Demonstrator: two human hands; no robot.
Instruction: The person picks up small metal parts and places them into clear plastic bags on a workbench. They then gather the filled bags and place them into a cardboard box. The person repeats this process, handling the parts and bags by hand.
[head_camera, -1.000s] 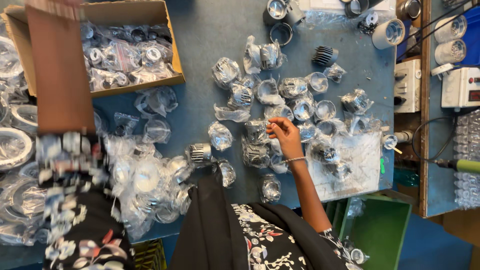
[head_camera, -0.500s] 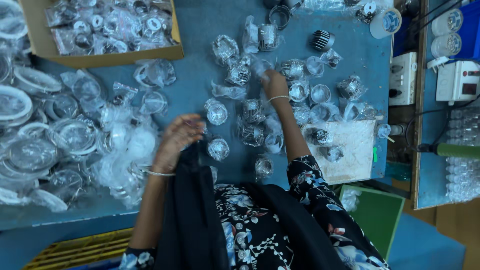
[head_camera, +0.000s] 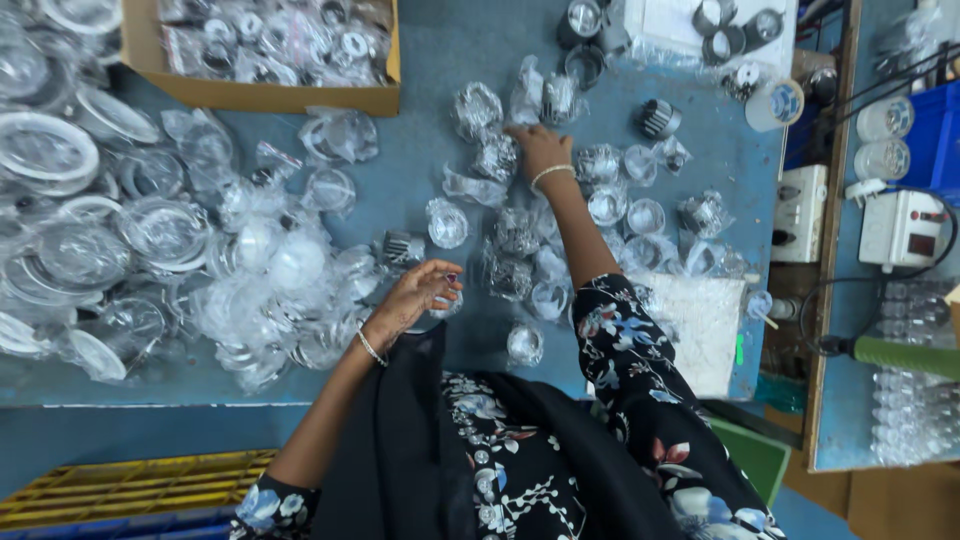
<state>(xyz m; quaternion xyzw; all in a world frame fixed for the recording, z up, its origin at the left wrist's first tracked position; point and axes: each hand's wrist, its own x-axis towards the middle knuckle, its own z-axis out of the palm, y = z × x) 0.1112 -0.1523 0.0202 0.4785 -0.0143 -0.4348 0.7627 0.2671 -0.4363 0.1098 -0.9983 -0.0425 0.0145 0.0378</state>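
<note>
Many small silver lamp housings in clear bags (head_camera: 515, 232) lie scattered on a blue table (head_camera: 440, 60). My right hand (head_camera: 540, 150) is stretched to the far side and rests on a bagged housing (head_camera: 497, 157); its fingers are partly hidden. My left hand (head_camera: 415, 298) is close to my body, fingers curled around a small bagged housing (head_camera: 447, 303). An unbagged finned metal housing (head_camera: 403, 247) lies just beyond the left hand.
A heap of bagged white rings (head_camera: 150, 240) fills the left side. A cardboard box (head_camera: 260, 95) of bagged parts stands far left. A tape roll (head_camera: 775, 105), a white switch box (head_camera: 800, 212) and a white sheet (head_camera: 700, 320) lie right. A yellow crate (head_camera: 130, 480) sits below.
My right hand has reached farther across the table. My left hand has come from the cardboard box back toward my body, near the finned housing.
</note>
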